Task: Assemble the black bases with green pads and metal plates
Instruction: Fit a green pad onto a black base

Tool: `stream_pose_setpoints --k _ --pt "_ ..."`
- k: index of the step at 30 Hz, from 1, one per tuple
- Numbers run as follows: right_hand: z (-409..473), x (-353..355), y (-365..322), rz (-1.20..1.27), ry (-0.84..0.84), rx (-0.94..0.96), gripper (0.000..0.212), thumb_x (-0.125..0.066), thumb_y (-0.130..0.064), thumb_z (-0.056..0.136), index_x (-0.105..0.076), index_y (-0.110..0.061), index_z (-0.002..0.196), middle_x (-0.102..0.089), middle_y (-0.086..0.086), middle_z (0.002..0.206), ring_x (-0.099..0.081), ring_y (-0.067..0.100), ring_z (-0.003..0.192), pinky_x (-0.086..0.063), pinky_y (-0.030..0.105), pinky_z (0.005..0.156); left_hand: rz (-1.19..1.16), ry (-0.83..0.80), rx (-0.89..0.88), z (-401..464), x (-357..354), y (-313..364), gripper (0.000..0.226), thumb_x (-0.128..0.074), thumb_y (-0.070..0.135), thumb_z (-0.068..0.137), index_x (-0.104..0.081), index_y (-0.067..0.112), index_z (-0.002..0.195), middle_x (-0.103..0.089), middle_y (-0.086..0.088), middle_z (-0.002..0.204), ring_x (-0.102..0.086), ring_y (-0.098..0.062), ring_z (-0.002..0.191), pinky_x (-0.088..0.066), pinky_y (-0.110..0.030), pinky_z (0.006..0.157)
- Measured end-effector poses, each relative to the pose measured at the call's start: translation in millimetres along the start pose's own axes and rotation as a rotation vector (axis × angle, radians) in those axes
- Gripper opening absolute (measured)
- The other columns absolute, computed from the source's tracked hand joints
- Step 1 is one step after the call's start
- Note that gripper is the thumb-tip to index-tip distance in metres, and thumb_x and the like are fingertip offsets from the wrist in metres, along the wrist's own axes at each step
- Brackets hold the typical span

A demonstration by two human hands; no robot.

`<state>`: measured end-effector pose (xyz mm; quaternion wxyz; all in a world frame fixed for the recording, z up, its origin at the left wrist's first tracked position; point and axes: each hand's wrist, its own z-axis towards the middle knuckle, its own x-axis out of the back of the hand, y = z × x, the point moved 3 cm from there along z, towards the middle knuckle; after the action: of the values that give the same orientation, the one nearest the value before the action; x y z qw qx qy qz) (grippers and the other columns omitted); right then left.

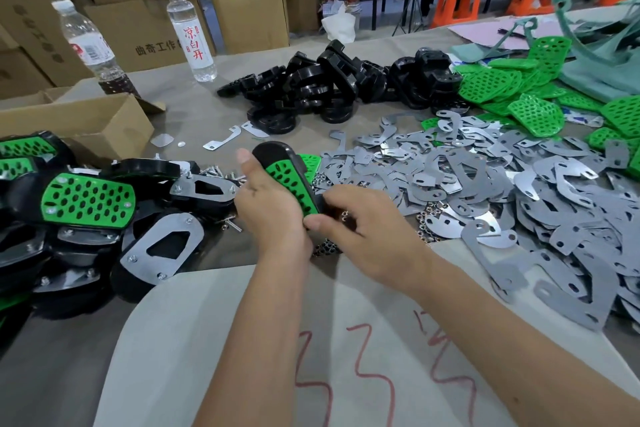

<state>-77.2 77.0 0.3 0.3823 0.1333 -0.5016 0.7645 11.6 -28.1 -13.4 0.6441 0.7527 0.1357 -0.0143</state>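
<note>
Black base (277, 154), one in hand: rounded black shell, perforated green pad (292, 184) fitted, held on edge at worktop (194, 114) centre. Left hand (268, 208) fingers wrap it; right hand (363, 225) thumb pinches its lower end. Metal plates (485, 184), uncounted heap, three o'clock. Two bottles (188, 31), eleven o'clock.

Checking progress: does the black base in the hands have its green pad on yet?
On. The green pad sits on the black base, which the left hand grips.
</note>
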Motion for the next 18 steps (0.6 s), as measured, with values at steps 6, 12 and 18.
stream_pose_setpoints --k 6,12,18 --pt "0.5 -1.9 -1.6 -0.02 0.022 0.005 0.034 -0.065 -0.024 0.095 -0.042 -0.018 0.071 -0.038 -0.011 0.065 -0.04 0.002 0.063 -0.03 0.018 0.061 -0.023 -0.056 0.027 -0.3 -2.4 -5.1 0.079 -0.034 0.069 0.103 -0.066 0.016 0.055 -0.06 0.013 0.044 -0.058 -0.006 0.04 -0.047 -0.027 0.053" --pt "2.2 -0.8 -3.1 -0.001 0.021 0.011 0.035 -0.068 -0.02 0.09 -0.043 -0.014 0.067 -0.039 -0.008 0.064 -0.038 0.009 0.062 -0.029 0.019 0.059 -0.007 -0.083 0.064 -2.9 -1.1 -4.1 0.073 -0.031 0.072 0.101 -0.069 0.041 0.047 -0.063 0.008 0.048 -0.064 -0.025 0.059 -0.061 -0.045 0.075" --pt "2.6 6.4 -11.4 -0.037 -0.052 0.12 0.041 -0.072 -0.013 0.093 -0.037 -0.018 0.071 -0.035 -0.011 0.07 -0.035 0.009 0.064 -0.028 0.017 0.061 -0.127 -0.147 0.182 -3.3 -1.7 -6.9 0.065 -0.041 0.07 0.1 -0.064 0.019 0.067 -0.062 0.003 0.056 -0.055 -0.021 0.051 -0.049 -0.032 0.057"
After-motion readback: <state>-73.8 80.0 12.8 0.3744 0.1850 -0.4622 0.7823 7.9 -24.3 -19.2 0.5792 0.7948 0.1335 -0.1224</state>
